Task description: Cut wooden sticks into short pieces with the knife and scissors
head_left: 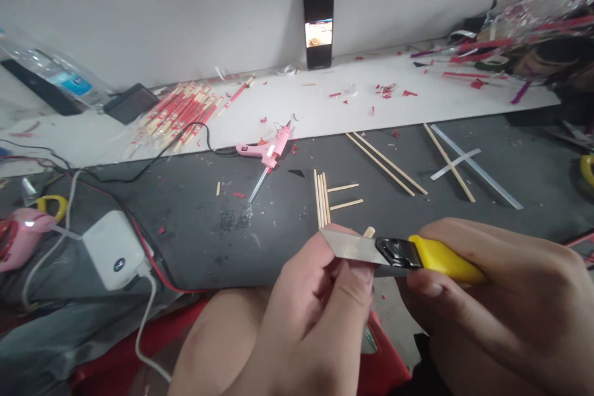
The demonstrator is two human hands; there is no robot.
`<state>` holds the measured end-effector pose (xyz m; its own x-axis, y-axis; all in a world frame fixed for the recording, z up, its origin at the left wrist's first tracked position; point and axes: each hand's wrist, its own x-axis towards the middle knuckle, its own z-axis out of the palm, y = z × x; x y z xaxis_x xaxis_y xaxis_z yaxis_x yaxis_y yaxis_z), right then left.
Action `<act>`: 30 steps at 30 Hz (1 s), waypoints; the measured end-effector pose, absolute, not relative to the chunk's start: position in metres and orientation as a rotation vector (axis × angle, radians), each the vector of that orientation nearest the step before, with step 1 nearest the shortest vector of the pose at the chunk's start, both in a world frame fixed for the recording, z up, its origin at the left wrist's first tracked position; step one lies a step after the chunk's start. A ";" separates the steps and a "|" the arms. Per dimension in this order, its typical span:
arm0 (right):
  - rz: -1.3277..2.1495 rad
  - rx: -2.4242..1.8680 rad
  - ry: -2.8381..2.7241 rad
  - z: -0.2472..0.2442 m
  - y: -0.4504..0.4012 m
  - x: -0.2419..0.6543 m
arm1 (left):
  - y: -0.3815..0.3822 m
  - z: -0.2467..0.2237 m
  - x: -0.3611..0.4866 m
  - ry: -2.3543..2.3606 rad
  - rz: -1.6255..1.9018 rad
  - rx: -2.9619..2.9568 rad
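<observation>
My right hand (501,297) is wrapped round a yellow utility knife (445,258), its blade out and pointing left. The blade lies across the fingertips of my left hand (320,315), at the front edge of the dark mat. My left hand is closed, thumb against fingers, round a short pale wooden stick (369,232); only its end shows above the blade. Just beyond the hands, several wooden sticks (323,198) lie side by side, with two short sticks (346,204) branching to the right.
A pink glue gun (273,147) lies on the mat (278,229). Two long sticks (387,164) and a crossed group (457,164) lie right. A phone (318,28) leans on the wall. Wrapped sticks (185,111), a white charger (114,250) and cables are left.
</observation>
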<state>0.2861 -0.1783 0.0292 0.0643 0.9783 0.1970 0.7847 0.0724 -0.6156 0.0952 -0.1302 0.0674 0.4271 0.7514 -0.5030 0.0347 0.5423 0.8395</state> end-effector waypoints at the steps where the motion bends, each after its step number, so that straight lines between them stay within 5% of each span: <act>1: 0.421 -1.764 -1.751 0.030 -0.179 0.286 | -0.131 0.065 0.094 1.030 0.547 0.903; 15: 0.427 -1.588 -1.879 0.031 -0.172 0.292 | -0.142 0.042 0.102 0.895 0.827 0.584; 30: 0.507 -1.662 -1.788 0.029 -0.187 0.295 | -0.138 0.041 0.107 0.655 0.660 0.487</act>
